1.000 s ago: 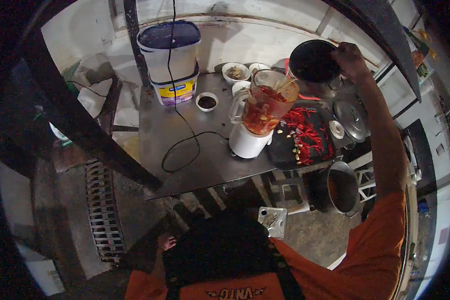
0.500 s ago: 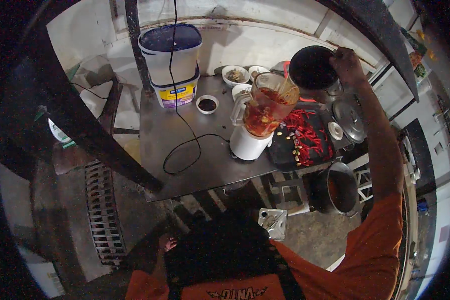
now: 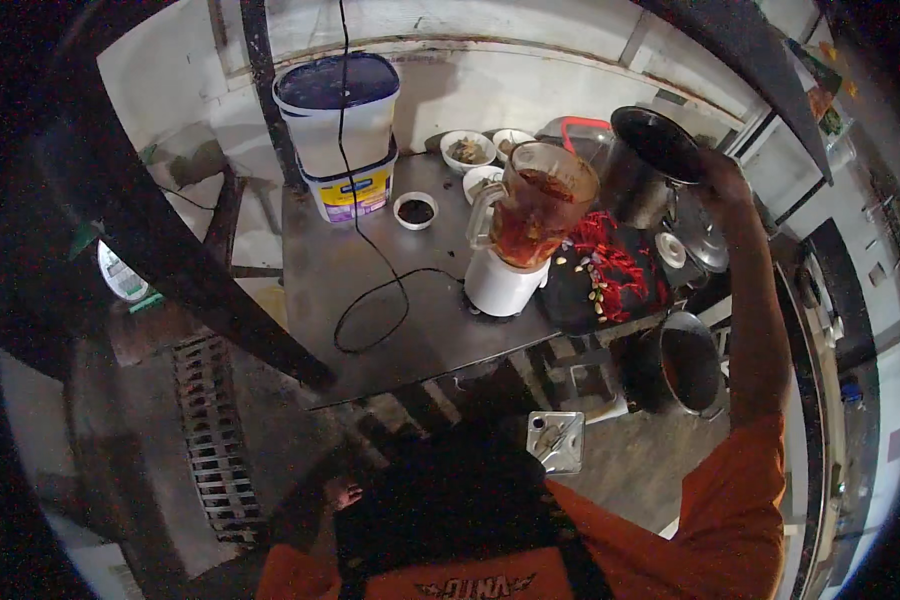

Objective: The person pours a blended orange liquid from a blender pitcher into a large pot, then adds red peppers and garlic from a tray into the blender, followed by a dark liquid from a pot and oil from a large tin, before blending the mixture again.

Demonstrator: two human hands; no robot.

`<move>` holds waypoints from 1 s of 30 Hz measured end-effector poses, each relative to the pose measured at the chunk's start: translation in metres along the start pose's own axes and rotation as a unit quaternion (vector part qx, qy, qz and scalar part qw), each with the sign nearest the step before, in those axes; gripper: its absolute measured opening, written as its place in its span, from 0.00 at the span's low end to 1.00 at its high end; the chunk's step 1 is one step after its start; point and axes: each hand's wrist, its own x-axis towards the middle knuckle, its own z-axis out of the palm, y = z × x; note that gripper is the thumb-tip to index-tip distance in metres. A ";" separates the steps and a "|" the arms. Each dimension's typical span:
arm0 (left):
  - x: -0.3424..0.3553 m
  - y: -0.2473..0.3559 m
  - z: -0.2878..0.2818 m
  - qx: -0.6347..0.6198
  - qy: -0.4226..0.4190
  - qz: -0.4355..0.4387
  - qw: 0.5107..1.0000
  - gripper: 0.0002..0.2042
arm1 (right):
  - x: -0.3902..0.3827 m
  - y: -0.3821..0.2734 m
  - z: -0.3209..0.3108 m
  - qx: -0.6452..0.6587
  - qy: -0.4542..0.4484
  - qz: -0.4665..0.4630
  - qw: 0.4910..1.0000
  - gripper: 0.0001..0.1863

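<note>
Blender [image 3: 515, 235] with red contents in its jug stands on a metal table [image 3: 365, 250]. Right of the blender and slightly behind it, the right hand [image 3: 727, 180] grasps a dark, deep pot [image 3: 648, 185] at its right rim, fingers closed there. Sliced red chilies [image 3: 622, 270] lie on a dark tray [image 3: 562, 298] just right of the blender's base. Well in front of the blender and to its left, the left hand [image 3: 344, 493] hangs low; whether its fingers are released or clenched, I cannot tell.
</note>
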 end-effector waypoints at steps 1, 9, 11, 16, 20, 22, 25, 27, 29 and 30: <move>-0.007 0.002 -0.012 0.012 0.011 0.013 1.000 0.26 | 0.004 -0.031 0.004 0.033 0.029 -0.028 0.999 0.17; -0.012 0.028 -0.025 0.129 0.039 0.015 0.991 0.24 | -0.104 -0.125 0.034 0.488 0.062 0.370 0.788 0.21; -0.011 0.038 -0.020 0.157 0.039 0.017 0.987 0.24 | -0.148 -0.127 0.074 0.408 0.054 0.285 0.866 0.23; -0.002 0.067 0.010 0.231 0.039 0.018 0.972 0.23 | -0.165 -0.216 0.163 0.434 -0.154 0.311 0.831 0.22; 0.014 0.094 0.060 0.296 0.042 0.026 0.954 0.22 | -0.154 -0.303 0.255 0.485 -0.162 0.325 0.795 0.17; 0.028 0.110 0.100 0.340 0.038 0.026 0.939 0.22 | -0.156 -0.309 0.291 0.515 -0.141 0.330 0.779 0.13; 0.036 0.129 0.158 0.396 0.039 0.034 0.917 0.21 | -0.150 -0.322 0.325 0.594 -0.166 0.356 0.702 0.12; 0.043 0.140 0.196 0.429 0.038 0.042 0.902 0.21 | -0.144 -0.330 0.337 0.604 -0.145 0.341 0.706 0.14; 0.053 0.147 0.235 0.459 0.031 0.050 0.887 0.20 | -0.148 -0.331 0.350 0.603 -0.128 0.324 0.718 0.15; 0.062 0.150 0.257 0.475 0.026 0.053 0.878 0.20 | -0.153 -0.327 0.355 0.565 -0.095 0.284 0.769 0.16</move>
